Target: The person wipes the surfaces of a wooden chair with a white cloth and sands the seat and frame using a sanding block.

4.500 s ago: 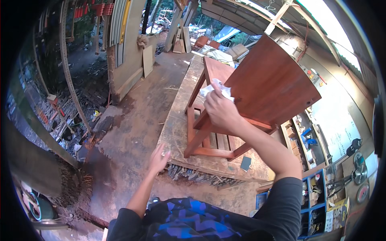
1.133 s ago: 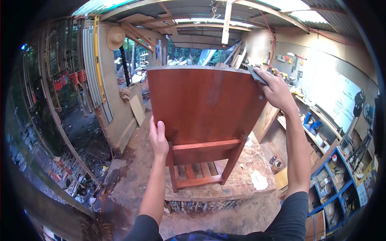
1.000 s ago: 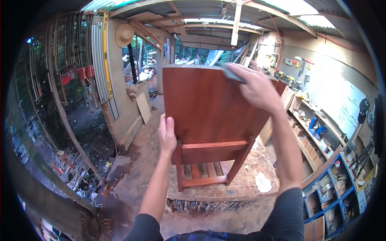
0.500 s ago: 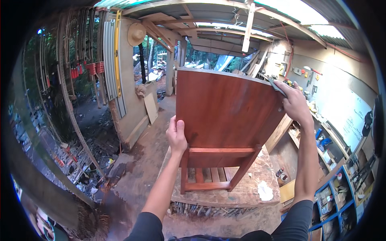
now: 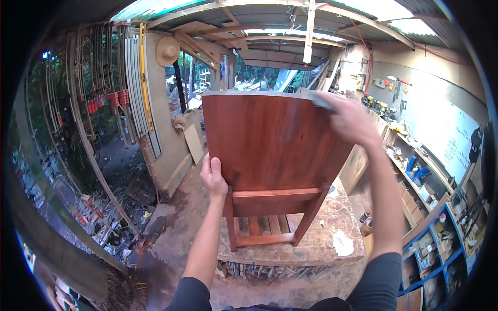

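Note:
A reddish-brown wooden chair [image 5: 264,140] stands on the workbench [image 5: 329,220], its broad flat back panel rising in front of me. My left hand [image 5: 214,176] is closed around the panel's left edge, low down, thumb on the near face. At the upper right, my right hand [image 5: 354,122] presses a thin grey sheet, like sandpaper, [image 5: 322,102] against the panel's top edge. Motion smears that hand a little, and its far fingers are partly hidden. Below the panel show a crossrail [image 5: 275,195], the legs and a slatted lower frame.
A crumpled white paper or cloth [image 5: 342,243] lies on the bench's right part. Blue-edged cubbyholes [image 5: 438,254] and a cluttered shelf [image 5: 415,171] line the right side. Clamps [image 5: 106,98] hang at left, near a post with a straw hat [image 5: 168,51].
My right hand has slid the grey sheet leftward along the panel's top edge. The left hand keeps its hold. The whole view has shifted slightly, and the chair sits further left in it.

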A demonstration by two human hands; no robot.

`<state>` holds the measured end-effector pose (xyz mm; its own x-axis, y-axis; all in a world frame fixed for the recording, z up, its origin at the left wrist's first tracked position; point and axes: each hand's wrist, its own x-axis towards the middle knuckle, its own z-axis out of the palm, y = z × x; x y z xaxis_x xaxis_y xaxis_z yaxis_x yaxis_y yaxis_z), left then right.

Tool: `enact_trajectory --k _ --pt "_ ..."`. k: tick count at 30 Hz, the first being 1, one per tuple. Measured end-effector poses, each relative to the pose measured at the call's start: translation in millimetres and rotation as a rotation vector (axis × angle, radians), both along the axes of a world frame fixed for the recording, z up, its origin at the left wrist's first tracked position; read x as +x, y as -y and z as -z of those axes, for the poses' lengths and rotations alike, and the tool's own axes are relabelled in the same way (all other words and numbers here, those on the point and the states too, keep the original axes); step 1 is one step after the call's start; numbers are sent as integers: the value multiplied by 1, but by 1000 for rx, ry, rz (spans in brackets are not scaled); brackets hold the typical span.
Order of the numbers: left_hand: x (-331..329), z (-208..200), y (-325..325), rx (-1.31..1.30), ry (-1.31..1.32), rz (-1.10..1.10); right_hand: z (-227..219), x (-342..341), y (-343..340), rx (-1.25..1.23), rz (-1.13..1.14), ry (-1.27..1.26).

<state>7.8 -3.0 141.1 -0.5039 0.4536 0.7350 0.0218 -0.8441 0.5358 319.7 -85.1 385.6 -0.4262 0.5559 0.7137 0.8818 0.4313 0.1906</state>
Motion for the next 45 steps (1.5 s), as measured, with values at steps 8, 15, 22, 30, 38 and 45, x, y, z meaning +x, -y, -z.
enact_trajectory --k 8,15,22,30,38,45 --pt "-3 10 -2 -58 -29 -93 10 -116 -6 123 -288 110" --pt "-2 17 -14 -105 -39 -116 -2 -187 -16 -22 -318 176" --pt "4 9 -13 -6 8 -41 -6 60 10 -19 124 132" --pt "11 8 -12 6 -38 -64 0 156 -3 -35 169 -213" --pt "8 3 -4 2 -29 -70 -11 121 -11 -180 141 -122" --pt "9 6 -10 -18 -21 -112 5 19 -16 -100 -159 -80"
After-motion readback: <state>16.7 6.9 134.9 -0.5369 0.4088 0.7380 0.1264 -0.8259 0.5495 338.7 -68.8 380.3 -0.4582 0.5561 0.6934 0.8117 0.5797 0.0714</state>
